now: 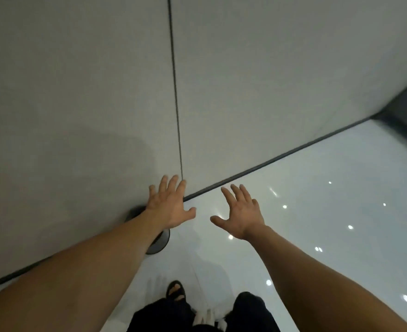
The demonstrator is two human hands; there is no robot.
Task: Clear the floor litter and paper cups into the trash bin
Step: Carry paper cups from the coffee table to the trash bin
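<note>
Dark and round, the bin (160, 243) stands on the floor at the foot of the wall. Most of it is hidden under the left forearm: only a curved rim with a dull sheen and a sliver beside the wrist show, and its opening cannot be seen. Something white (203, 317) between the trouser legs (248, 312) at the bottom edge is blurred, cut off and too unclear to name.

The left hand (170, 204) and right hand (239, 213) reach forward side by side and apart, fingers spread and straight, holding nothing.

The wall (78, 92) is flat matt grey, split by a thin vertical seam (175, 92), with a dark strip (281, 159) along its base. The floor (317, 212) is glossy white, dotted with bright reflections, and lies open to the right up to a dark panel (403, 104). One foot wears a dark sandal (175, 289).
</note>
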